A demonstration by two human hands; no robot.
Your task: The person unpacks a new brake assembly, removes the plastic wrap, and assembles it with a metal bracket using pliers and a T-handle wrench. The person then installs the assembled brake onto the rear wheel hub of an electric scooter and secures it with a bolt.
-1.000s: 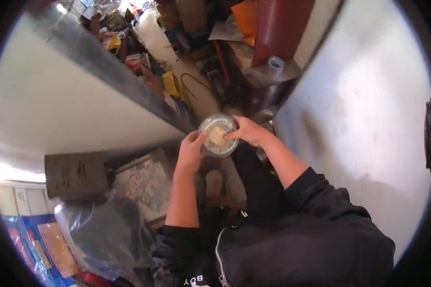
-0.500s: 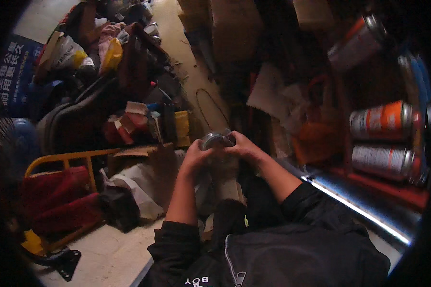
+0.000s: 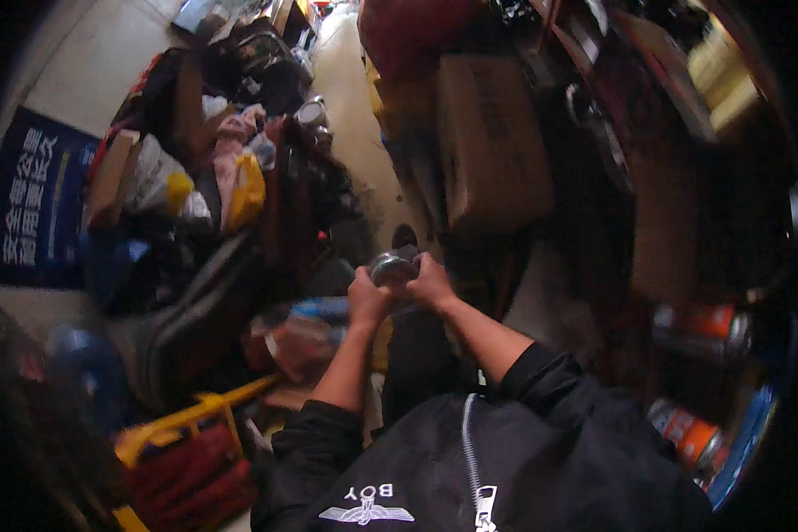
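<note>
A small round grey metallic thing [image 3: 394,267] sits between my two hands in front of my body. I cannot make out its exact kind; its upper face looks ring-shaped and shiny. My left hand [image 3: 368,294] grips its left side, thumb on top. My right hand [image 3: 430,282] closes on its right side, where a small darker part shows by the fingers. The fingers underneath are hidden. Below the hands are my dark-clothed leg and the tip of a dark shoe [image 3: 404,236].
A narrow pale floor [image 3: 341,71] runs ahead. Heaped bags, boxes and a yellow cloth-like thing [image 3: 246,191] line the left, with a yellow metal frame [image 3: 195,421] nearer. Large cardboard boxes [image 3: 492,142] stand on the right, beside shelved orange-and-silver cans [image 3: 687,434].
My view has shifted forward along the aisle; the yellow frame and the cans now lie lower in the picture. A shoe tip has come into view. Both hands keep holding the round thing.
</note>
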